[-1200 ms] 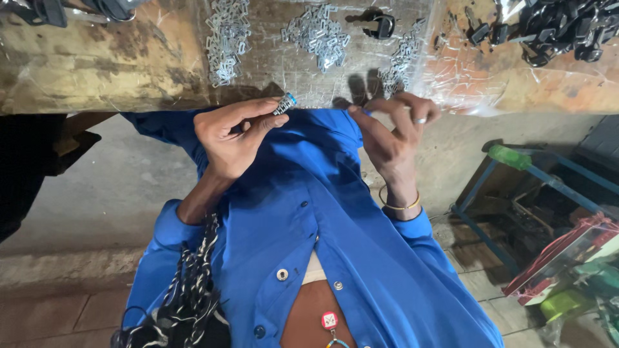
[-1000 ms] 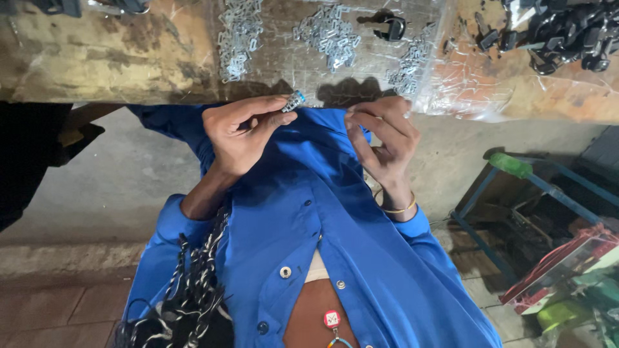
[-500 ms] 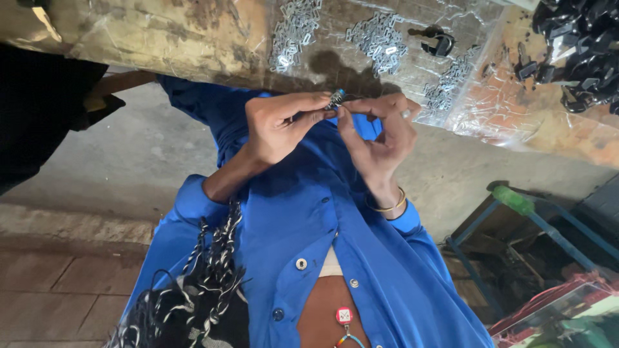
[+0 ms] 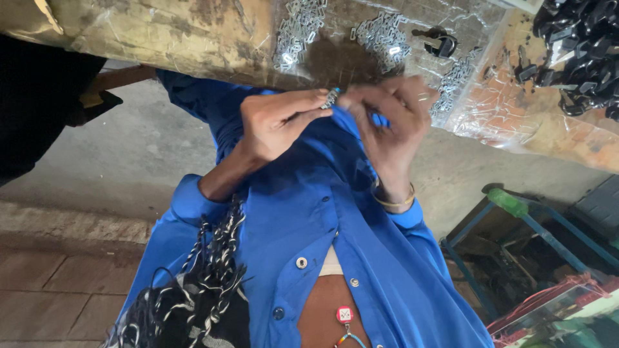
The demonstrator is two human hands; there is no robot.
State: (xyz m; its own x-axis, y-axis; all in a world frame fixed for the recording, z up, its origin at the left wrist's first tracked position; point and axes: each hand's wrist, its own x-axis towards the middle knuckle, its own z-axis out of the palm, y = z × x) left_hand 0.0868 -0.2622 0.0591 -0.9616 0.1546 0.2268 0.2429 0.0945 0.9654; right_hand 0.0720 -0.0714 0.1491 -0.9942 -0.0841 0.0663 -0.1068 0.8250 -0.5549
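Note:
My left hand [image 4: 277,122] pinches a small silvery metal piece with a blue tip [image 4: 331,97] between thumb and fingers, just under the edge of the worn wooden bench [image 4: 161,38]. My right hand [image 4: 387,119], blurred and wearing a gold bangle, has its fingertips closed at the same piece from the right. Both hands are held in front of my blue shirt [image 4: 309,219]. On the bench's clear plastic cover lie heaps of small metal parts [image 4: 300,26], with another heap of metal parts [image 4: 382,32] further right.
A black clip [image 4: 442,44] lies on the plastic. Several black parts [image 4: 580,45] are piled at the bench's right end. A black-and-white cord bundle [image 4: 200,290] hangs by my left arm. A blue metal frame [image 4: 535,225] stands at lower right. A dark shape [image 4: 39,103] is at left.
My hands were apart; the right hand has moved in and now meets the small metal piece held by the left. The view has shifted so the bench sits more tilted.

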